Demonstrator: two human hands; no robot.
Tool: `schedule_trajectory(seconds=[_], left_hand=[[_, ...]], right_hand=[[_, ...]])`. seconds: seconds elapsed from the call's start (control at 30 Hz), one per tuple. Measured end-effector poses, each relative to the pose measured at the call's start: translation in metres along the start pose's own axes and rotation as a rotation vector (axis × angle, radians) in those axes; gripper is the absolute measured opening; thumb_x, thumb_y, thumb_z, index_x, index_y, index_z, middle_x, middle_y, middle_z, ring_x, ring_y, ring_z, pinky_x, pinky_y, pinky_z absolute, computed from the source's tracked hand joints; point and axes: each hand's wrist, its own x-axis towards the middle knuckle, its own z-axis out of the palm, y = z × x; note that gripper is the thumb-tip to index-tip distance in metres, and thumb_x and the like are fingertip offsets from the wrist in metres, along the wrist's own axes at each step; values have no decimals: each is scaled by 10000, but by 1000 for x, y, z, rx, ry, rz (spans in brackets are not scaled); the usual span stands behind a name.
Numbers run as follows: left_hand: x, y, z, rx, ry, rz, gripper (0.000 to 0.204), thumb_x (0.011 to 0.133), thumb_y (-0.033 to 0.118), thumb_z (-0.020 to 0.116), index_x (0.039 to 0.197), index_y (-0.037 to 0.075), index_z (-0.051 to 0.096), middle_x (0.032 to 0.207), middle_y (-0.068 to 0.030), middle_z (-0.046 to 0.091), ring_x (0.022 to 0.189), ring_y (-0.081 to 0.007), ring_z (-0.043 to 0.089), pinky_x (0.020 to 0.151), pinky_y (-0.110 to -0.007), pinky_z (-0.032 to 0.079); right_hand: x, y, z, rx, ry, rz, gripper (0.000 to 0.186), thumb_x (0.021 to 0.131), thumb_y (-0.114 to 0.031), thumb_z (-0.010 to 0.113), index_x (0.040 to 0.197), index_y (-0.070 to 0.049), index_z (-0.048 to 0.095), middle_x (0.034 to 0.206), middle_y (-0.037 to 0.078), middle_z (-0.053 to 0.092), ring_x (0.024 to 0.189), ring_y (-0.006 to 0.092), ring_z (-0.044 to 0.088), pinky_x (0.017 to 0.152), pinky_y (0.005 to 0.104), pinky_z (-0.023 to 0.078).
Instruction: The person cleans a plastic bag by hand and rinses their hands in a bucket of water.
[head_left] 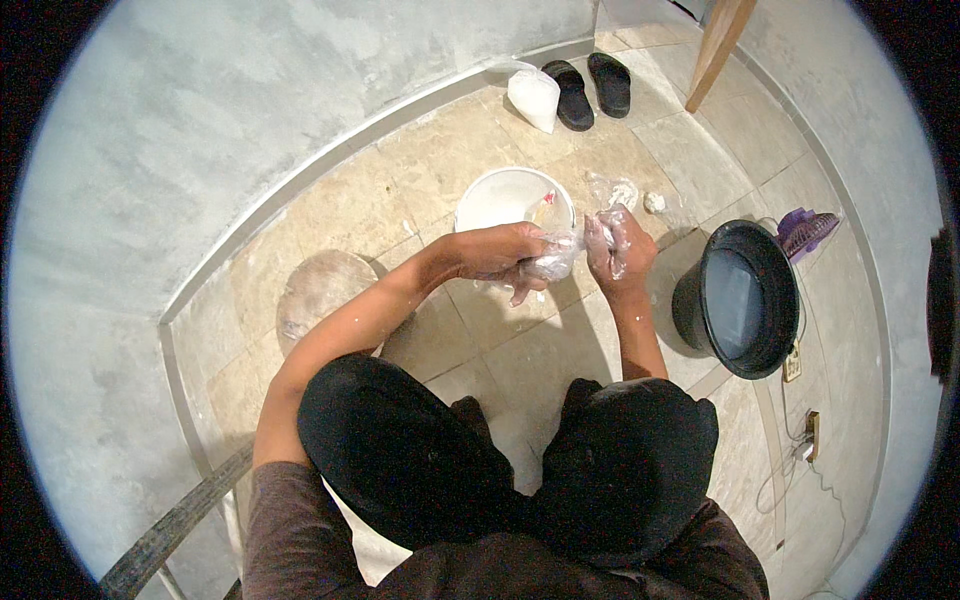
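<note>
My left hand (508, 256) is closed around a crumpled clear plastic bag (555, 262) smeared with white paste. Just right of the bag, my right hand (620, 248) is curled, its fingers coated in the same white paste; whatever lies between them is too small to make out. Both hands are held above the tiled floor, close to the near rim of a white bucket (482, 192). My left forearm partly covers the bucket's near side. Beyond my right hand, a clear plastic sheet (612, 188) bears white clumps, with a white lump (654, 202) beside it.
To the right stands a black bucket (712, 325) of cloudy liquid, with a purple fan (805, 232) behind it and a cable and socket (811, 436) nearby. A round board (318, 288) lies left. Farther off are a white bag (534, 98), black slippers (610, 86) and a wooden post (720, 52).
</note>
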Motion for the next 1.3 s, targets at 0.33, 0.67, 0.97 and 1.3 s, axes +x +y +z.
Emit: schedule_trajectory(seconds=[0.33, 0.67, 0.97, 1.3], left_hand=[[2, 16, 26, 725, 582, 349, 921, 734, 337, 778, 1383, -23, 233, 1291, -206, 443, 1197, -294, 473, 1004, -380, 384], [13, 2, -7, 1121, 1048, 452, 263, 885, 184, 570, 950, -71, 582, 811, -148, 639, 800, -264, 623, 726, -386, 481], [8, -1, -19, -100, 657, -87, 159, 905, 187, 509, 841, 71, 597, 620, -6, 510, 490, -99, 441, 453, -245, 342], [11, -11, -23, -253, 407, 126, 146, 939, 174, 463, 1013, 81, 548, 758, -3, 529, 624, -108, 509, 543, -242, 431]], right_hand=[[-15, 11, 26, 927, -38, 1384, 319, 951, -272, 506, 1034, 24, 592, 832, 98, 617, 654, 159, 570, 594, 311, 475], [8, -43, 36, 1023, -134, 1386, 268, 969, -297, 503, 932, -33, 526, 661, 2, 502, 492, 100, 451, 414, 247, 347], [-15, -4, 14, 126, -430, -57, 388, 645, 49, 669, 1017, -48, 612, 1134, 176, 551, 913, 358, 596, 753, 398, 511], [-11, 4, 9, 159, -297, 46, 390, 687, -16, 680, 1066, -92, 634, 1189, 160, 516, 1057, 342, 561, 853, 383, 501]])
